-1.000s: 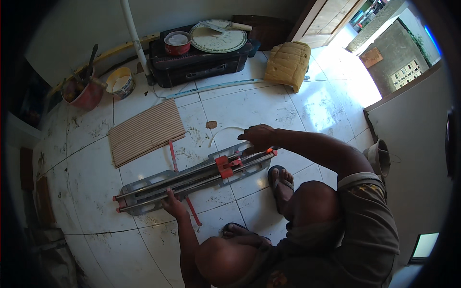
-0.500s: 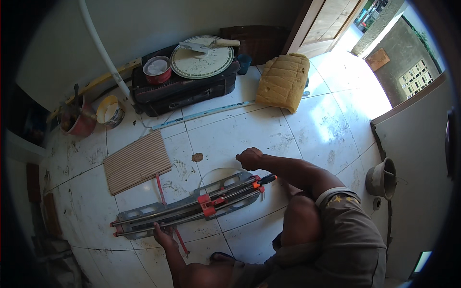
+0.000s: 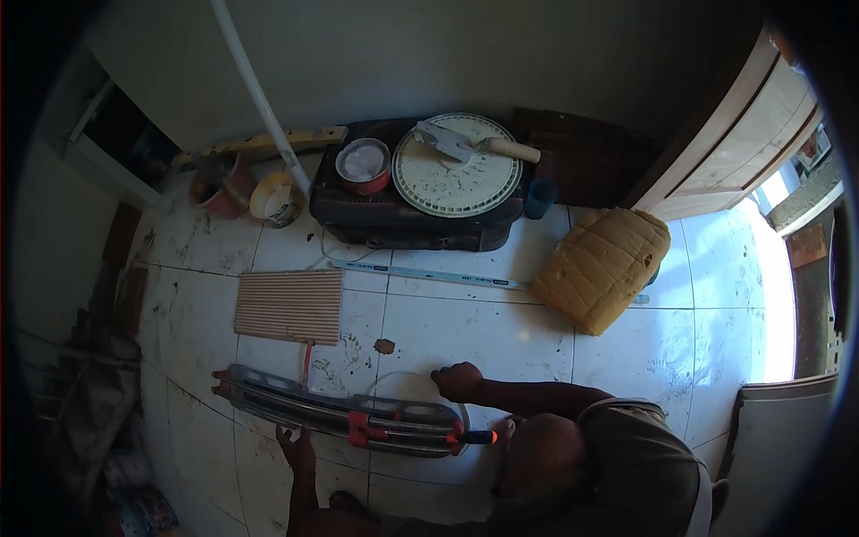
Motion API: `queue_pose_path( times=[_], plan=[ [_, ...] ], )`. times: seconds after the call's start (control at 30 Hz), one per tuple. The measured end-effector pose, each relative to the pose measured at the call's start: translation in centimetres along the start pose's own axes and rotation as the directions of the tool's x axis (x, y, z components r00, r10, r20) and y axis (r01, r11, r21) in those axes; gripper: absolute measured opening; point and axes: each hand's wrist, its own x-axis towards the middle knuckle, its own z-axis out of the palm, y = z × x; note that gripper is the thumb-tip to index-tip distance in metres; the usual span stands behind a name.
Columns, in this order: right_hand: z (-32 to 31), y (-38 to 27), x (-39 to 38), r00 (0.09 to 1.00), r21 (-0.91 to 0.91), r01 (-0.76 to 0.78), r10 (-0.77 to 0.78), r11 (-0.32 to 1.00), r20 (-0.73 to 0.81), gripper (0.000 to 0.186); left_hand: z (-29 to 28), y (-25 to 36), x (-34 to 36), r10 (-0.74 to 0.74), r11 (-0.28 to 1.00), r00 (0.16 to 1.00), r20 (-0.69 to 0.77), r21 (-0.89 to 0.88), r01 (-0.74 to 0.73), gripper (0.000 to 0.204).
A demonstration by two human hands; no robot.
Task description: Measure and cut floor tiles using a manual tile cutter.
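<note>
A manual tile cutter (image 3: 313,419) with twin metal rails, a red carriage and a black-and-orange handle lies on the floor in front of me. My left hand (image 3: 298,449) is at its near edge, left of the carriage, with fingers apart and nothing held. Beyond the cutter's right end is my right hand (image 3: 458,382), closed, its knuckles over the floor; whatever it may hold is hidden. A thin pale curved line (image 3: 398,375) shows on the floor beside it. A ribbed brown tile (image 3: 288,307) lies beyond the cutter, near its red side arm (image 3: 308,365).
A black case (image 3: 420,232) by the wall carries a round patterned plate (image 3: 456,199), a trowel (image 3: 445,140) and a red tub (image 3: 364,179). Nearby are a yellow foam block (image 3: 608,268), a long level-like bar (image 3: 429,274), a blue cup (image 3: 540,199) and a bucket (image 3: 276,204).
The view has swung, so the scene sits differently in it. My left hand's fingers have spread and come off the cutter's near edge. My right hand stays closed beyond the cutter.
</note>
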Motion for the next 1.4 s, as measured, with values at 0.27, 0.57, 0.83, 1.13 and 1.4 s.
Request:
queue_pose_path(
  times=[0.27,0.57,0.83,1.13,1.4],
  plan=[
    [-7.8,18.3,-9.6,0.89,-0.131,-0.4,0.351,0.907,-0.291,0.026,12.5,13.8,-17.0,0.321,0.927,0.85,0.418,-0.325,-0.19,0.062],
    [-10.0,12.3,-14.3,0.982,-0.16,-0.184,0.187,0.97,0.006,0.054,19.1,12.3,-18.4,0.843,0.305,0.287,0.455,0.034,-0.952,0.045],
    [-2.8,3.7,-12.8,0.931,0.325,-0.078,-0.048,0.943,0.363,0.074,20.3,11.4,-17.7,0.834,0.366,0.309,0.457,-0.038,-0.93,0.059],
    [-4.6,7.0,-12.4,0.972,-0.081,-0.146,0.159,0.986,0.175,0.071,26.3,16.0,-18.1,0.733,0.539,0.459,0.503,-0.017,-0.842,0.066],
    [-1.7,8.3,-12.3,0.974,-0.038,-0.161,0.165,0.986,0.157,0.052,28.0,16.7,-18.7,0.708,0.566,0.434,0.558,-0.08,-0.82,0.04]
  ],
)
